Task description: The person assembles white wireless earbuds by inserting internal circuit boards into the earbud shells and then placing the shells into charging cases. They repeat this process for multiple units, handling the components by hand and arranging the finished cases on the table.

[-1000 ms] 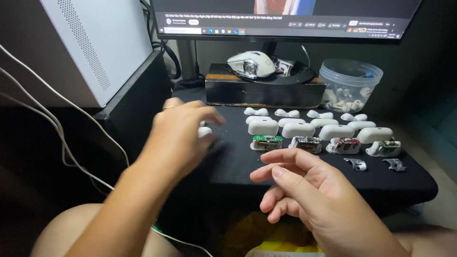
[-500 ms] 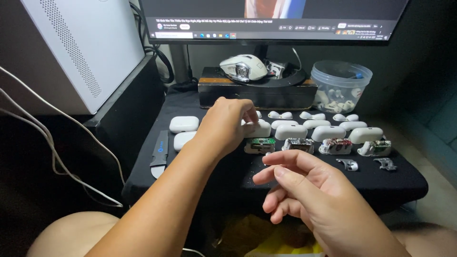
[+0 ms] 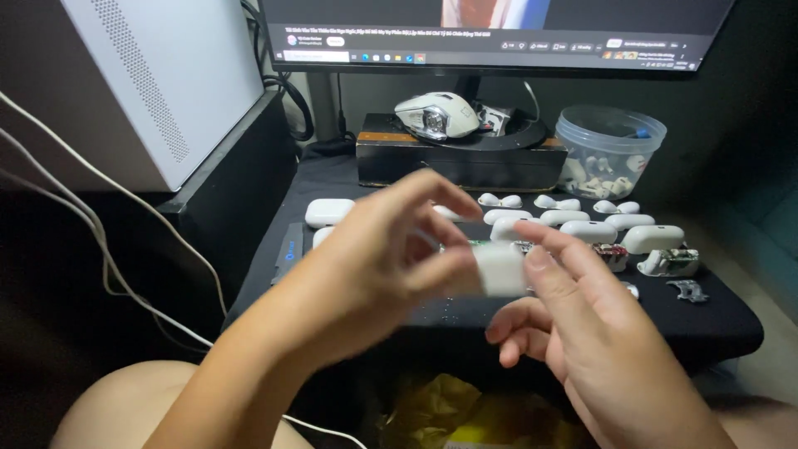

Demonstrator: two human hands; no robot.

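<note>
While the monitor (image 3: 499, 33) is glowing behind the desk (image 3: 582, 316), the left hand (image 3: 374, 258) is pinching a white earbud case (image 3: 499, 268) before it; the right hand (image 3: 573, 324), half-curled and empty, is touching it and should steady it squarely.

One view only — from the head, tilted down and forward over the tabletop (image 3: 715, 320). It sits close: the left hand (image 3: 378, 262) and right hand (image 3: 582, 333) fill the lower middle, blurred by nearness. Facing the monitor (image 3: 499, 33) — only its bottom edge shows at the top — with a white case (image 3: 166, 75) at left.
</note>
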